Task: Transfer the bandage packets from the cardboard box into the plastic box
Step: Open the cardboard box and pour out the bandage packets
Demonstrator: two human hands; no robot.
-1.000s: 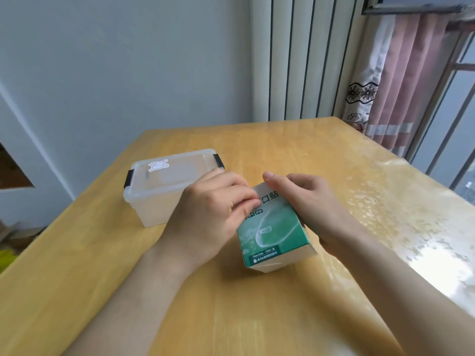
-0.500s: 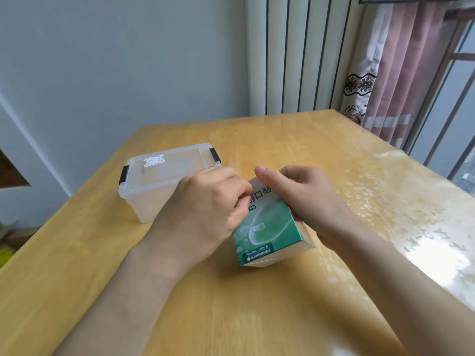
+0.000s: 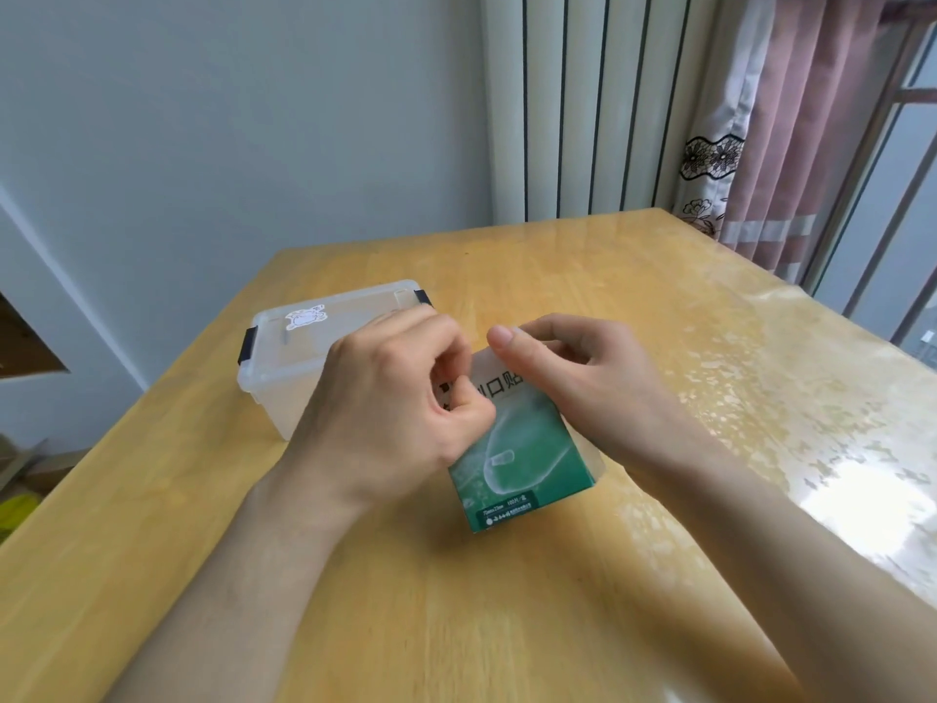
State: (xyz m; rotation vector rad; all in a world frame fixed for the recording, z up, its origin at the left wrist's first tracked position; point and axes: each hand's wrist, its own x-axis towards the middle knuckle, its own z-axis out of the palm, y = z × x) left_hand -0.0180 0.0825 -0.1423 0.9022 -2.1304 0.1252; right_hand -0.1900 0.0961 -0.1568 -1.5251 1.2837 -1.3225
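cardboard box (image 3: 522,469) standing tall, tilting | left hand (image 3: 400,413) fingers (image 3: 446,342) pinching its top end | right hand (image 3: 583,378) gripping its top edge | plastic box (image 3: 304,357) sitting lidded behind-left

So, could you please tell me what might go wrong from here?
1. The cardboard box stands tilted while the left hand picks at its top and the right hand steadies it; it could slip on the glossy table.
2. If the top gives suddenly, the contents may spill.
3. The plastic box has its lid on, so nothing can go in yet.
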